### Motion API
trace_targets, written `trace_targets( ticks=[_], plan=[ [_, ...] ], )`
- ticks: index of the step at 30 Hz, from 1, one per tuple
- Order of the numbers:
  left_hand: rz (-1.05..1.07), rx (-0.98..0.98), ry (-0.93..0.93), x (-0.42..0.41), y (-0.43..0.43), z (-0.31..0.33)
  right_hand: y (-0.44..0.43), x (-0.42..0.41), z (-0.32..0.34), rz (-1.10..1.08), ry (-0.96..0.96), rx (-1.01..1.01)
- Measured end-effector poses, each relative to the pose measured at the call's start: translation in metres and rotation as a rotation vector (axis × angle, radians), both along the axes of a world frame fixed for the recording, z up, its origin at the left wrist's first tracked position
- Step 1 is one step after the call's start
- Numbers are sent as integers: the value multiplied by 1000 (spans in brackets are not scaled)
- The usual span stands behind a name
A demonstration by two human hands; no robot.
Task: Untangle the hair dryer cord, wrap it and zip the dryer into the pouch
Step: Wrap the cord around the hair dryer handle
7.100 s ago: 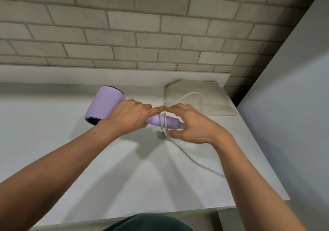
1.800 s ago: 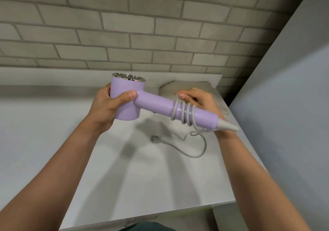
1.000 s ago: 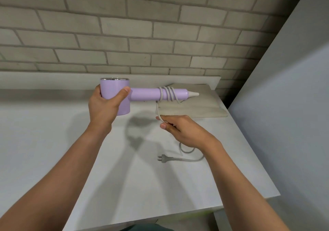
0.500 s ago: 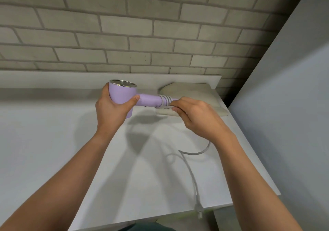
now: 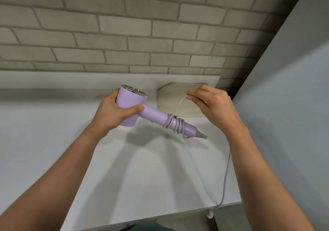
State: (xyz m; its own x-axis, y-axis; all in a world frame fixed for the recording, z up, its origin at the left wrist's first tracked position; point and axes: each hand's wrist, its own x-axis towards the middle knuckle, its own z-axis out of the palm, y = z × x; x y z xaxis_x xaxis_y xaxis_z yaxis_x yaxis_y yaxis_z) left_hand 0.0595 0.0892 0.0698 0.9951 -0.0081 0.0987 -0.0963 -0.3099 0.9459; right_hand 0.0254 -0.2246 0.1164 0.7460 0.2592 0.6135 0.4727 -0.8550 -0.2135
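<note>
Left hand (image 5: 114, 112) of mine grips the lilac hair dryer (image 5: 130, 104) by its barrel, above the worktop (image 5: 53, 138); right hand (image 5: 214, 106) pinches the cord (image 5: 175, 124). It seems light and smooth, the cord limp yet springy; I'd hold it taut near the coils.

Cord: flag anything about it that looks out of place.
The plug dangles off the table's front edge, with the cord's loose tail running down from the right hand. The coils on the dryer handle cross unevenly.
</note>
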Motion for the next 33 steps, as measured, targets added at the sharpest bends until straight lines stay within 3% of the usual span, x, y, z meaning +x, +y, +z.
trace_targets(
  ticks=[4, 9, 17, 20, 22, 24, 28, 33],
  plan=[
    [-99, -150, 55, -7, 2, 9, -6, 5, 4, 86, 1, 102],
    [-214, -271, 91, -11, 1, 16, -3, 11, -1, 192, 140, 304],
    [-195, -449, 109, -11, -4, 23, 16, 15, -27, 249, 323, 642],
    [-158, -526, 90, -10, -7, 26, 28, 6, -41, 98, 593, 757],
    [-107, -567, 68, -8, -10, 29, 40, -3, -52, -15, 681, 745],
    [-24, -600, 46, -4, -12, 31, 50, -5, -57, 80, 646, 698],
    [164, -607, 9, 7, -11, 29, 67, -15, -49, 206, 754, 623],
    [349, -472, -69, 15, -10, 18, 68, -32, -38, 262, 941, 638]
  ],
)
